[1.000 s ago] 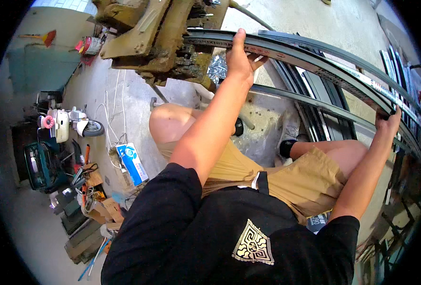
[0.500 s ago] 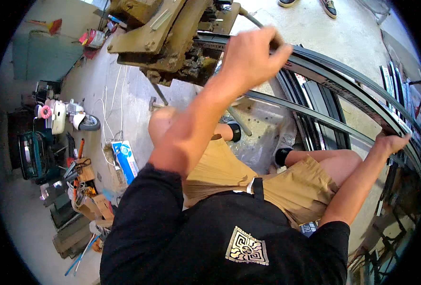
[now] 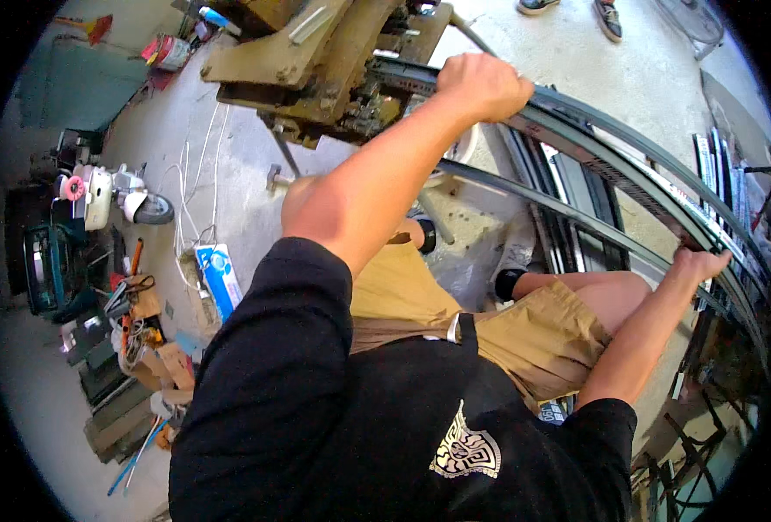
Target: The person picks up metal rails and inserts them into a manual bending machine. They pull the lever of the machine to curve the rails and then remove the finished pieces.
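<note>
A long dark metal profile (image 3: 596, 155) runs from a greasy, yellowish-brown machine (image 3: 337, 74) at the upper middle out to the right. My left hand (image 3: 487, 87) is wrapped over it close to the machine; its fingertips are partly hidden. Further right, my right hand (image 3: 698, 264) grips the same profile from the near side, thumb pointing outward. The profile's left end lies at the machine, where the contact is hard to make out. A second metal rail (image 3: 559, 207) passes below it, nearer my knees.
Dark strips (image 3: 546, 226) lie stacked on the floor beyond my right leg. More bundled lengths (image 3: 724, 174) stand at the far right. To the left are white cables (image 3: 183, 191), a blue-and-white box (image 3: 218, 280), a scooter (image 3: 111, 196) and piled tools. Another person's shoes (image 3: 610, 19) show at the top.
My left hand, raised and blurred earlier, has come down and closed over the profile. The right hand still grips it, shifted slightly left in view. The whole view has shifted a little.
</note>
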{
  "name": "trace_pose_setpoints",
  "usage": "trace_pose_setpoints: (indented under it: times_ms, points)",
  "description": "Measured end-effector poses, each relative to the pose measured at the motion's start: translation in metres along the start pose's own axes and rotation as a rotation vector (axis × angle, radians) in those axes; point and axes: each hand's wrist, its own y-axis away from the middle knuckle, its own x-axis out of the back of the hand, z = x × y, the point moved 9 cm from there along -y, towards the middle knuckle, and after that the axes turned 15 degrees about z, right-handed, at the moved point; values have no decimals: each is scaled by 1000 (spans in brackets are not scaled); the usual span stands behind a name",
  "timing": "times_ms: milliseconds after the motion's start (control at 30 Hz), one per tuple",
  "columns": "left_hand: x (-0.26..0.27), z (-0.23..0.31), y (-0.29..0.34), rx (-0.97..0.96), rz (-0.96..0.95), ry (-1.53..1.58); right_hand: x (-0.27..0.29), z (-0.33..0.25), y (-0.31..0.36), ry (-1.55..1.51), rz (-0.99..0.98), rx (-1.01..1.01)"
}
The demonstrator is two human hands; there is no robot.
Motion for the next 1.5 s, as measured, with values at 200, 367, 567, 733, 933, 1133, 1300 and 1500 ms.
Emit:
trace_pose_setpoints:
  times_ms: [200, 367, 567, 733, 933, 1133, 1300, 1500]
  points:
    - [-13, 3, 0, -3, -69, -13, 15, 32, -5, 82, 61, -260]
    - [-23, 60, 17, -169, -135, 50, 54, -6, -47, 21, 141, -70]
    - [-32, 105, 43, -228, -161, 163, 113, -24, -70, -141, 345, -215]
    - [-78, 77, 40, -172, -222, 197, 99, -11, -60, -114, 203, -189]
    - [-110, 52, 30, -25, -52, 318, 121, 3, -104, -2, 231, -265]
    - [-124, 73, 38, -71, -41, 369, 123, 4, -89, -194, 297, -368]
    - [-118, 79, 41, -249, -196, 345, 124, 16, -103, -249, 257, -426]
    - [-86, 105, 50, -450, -72, 311, 113, -13, -115, -611, -175, -360]
